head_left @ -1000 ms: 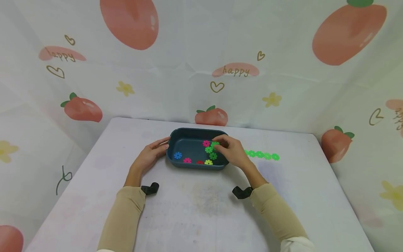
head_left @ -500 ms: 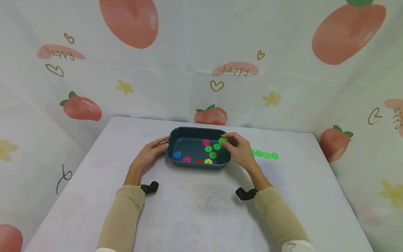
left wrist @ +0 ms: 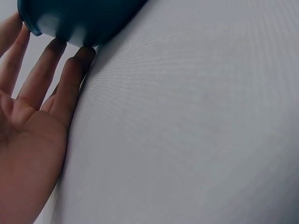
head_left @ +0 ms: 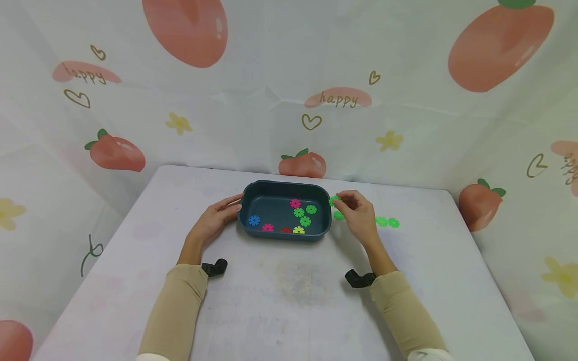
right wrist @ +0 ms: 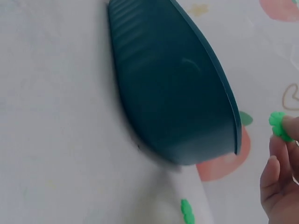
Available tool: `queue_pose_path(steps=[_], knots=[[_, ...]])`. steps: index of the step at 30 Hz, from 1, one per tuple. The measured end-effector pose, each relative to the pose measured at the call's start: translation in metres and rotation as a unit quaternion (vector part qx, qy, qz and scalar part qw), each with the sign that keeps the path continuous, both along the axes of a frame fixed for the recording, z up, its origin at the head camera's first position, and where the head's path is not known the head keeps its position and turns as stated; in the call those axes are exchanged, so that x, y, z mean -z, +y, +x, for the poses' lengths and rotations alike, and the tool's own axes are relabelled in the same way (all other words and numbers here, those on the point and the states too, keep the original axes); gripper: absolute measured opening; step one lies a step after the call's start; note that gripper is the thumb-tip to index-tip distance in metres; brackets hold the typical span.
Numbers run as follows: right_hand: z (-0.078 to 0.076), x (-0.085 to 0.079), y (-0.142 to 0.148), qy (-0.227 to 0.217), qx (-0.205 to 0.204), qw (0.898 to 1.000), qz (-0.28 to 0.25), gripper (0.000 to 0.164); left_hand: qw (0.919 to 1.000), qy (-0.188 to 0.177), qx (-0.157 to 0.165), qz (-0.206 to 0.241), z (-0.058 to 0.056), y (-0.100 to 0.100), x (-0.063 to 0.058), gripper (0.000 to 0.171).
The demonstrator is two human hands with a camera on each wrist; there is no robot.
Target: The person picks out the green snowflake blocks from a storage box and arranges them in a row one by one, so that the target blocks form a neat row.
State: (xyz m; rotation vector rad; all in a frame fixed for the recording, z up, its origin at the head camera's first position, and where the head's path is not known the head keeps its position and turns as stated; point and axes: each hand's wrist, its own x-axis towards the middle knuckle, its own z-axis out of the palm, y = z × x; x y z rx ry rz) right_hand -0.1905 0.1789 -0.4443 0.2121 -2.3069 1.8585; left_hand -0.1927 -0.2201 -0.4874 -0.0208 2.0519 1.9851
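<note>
The right hand (head_left: 359, 215) is pinching a green disc (right wrist: 276, 125) just outside, and apart from, the right rim of the blue tub (head_left: 271, 206); the left hand (head_left: 211, 224), fingers spread, is touching its left wall

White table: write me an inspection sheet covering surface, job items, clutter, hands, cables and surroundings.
Surface: white table, with a faint brownish smudge.
Job items: dark teal tray holding one blue piece, one red piece, one yellow piece, two pink pieces and three green pieces; a green row lies right of it, partly hidden.
Clutter: nothing seen.
Hands: left hand touches the tray's left end; right hand pinches a green flower-shaped piece beyond its right end.
Cables: nothing seen.
Surroundings: backdrop printed with fruit, hearts and flowers.
</note>
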Motion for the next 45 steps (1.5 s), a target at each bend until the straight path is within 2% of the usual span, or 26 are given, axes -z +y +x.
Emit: queue_pose_path(steps=[8, 14, 21, 30, 39, 45], knots=[[-0.003, 0.011, 0.019, -0.007, 0.071, 0.997, -0.016, 0.027, 1.0, 0.002, 0.0, 0.002, -0.001, 0.001, 0.0, 0.059], [-0.002, 0.012, 0.032, -0.038, 0.086, 0.995, -0.043, 0.028, 1.0, -0.002, 0.002, 0.005, 0.0, 0.0, -0.002, 0.059], [0.009, -0.002, 0.038, -0.073, 0.09, 0.991, -0.074, 0.033, 1.0, -0.007, -0.001, -0.001, 0.003, -0.004, -0.002, 0.06], [0.017, -0.004, 0.065, -0.101, 0.125, 0.986, -0.037, 0.029, 0.9999, -0.011, 0.003, 0.003, 0.003, 0.0, 0.002, 0.06], [0.015, 0.012, 0.097, -0.095, 0.159, 0.983, 0.015, 0.034, 1.0, -0.01, 0.001, 0.0, 0.001, 0.002, -0.001, 0.059], [0.014, 0.016, 0.109, -0.086, 0.179, 0.979, 0.039, 0.032, 1.0, -0.005, 0.003, 0.007, 0.001, 0.0, -0.002, 0.059]])
